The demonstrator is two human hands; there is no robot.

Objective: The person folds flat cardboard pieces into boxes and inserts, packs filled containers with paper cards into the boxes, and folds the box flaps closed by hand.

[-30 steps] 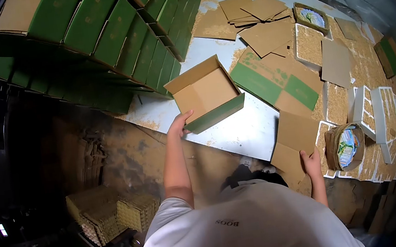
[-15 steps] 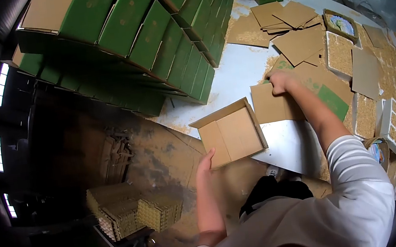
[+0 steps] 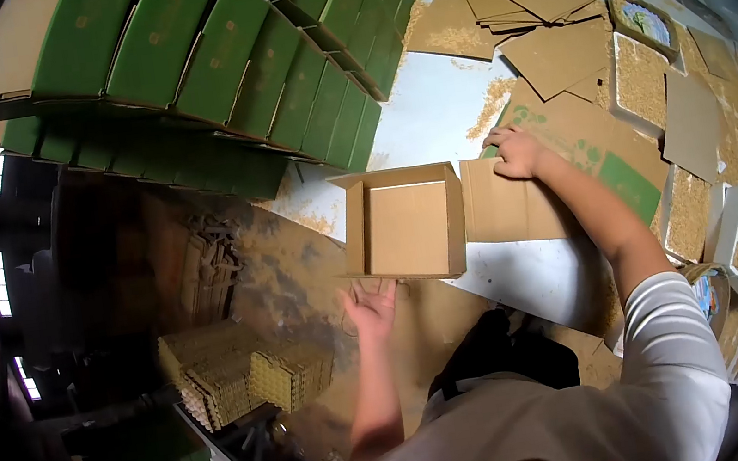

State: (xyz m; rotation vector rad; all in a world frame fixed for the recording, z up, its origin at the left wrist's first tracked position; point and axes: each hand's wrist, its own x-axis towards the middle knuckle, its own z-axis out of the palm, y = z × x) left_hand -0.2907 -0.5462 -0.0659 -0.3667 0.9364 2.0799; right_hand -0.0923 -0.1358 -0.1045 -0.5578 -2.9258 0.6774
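Note:
An open cardboard box (image 3: 408,230) with low folded-up walls sits at the table's near left edge, its inside facing up. Below its front wall is my left hand (image 3: 372,307), palm up with fingers spread, the fingertips at the wall's bottom edge. My right hand (image 3: 515,151) lies over a brown cardboard panel (image 3: 501,208) just right of the box, fingers stretched out toward its far edge. Whether that panel is joined to the box, I cannot tell. Cardboard with green print (image 3: 628,182) extends to the right beneath my right forearm.
Stacked green boxes (image 3: 216,59) rise at the left and back. Loose cardboard sheets (image 3: 551,57) lie across the white table (image 3: 421,98), with sawdust-like crumbs. White-framed trays (image 3: 643,78) stand at the right. Bundled corrugated pieces (image 3: 248,372) are at lower left.
The box has turned squarer to the table, and its side walls now stand up. My left hand has gone from gripping its corner to spread fingers below the front wall. My right fingers have stretched out.

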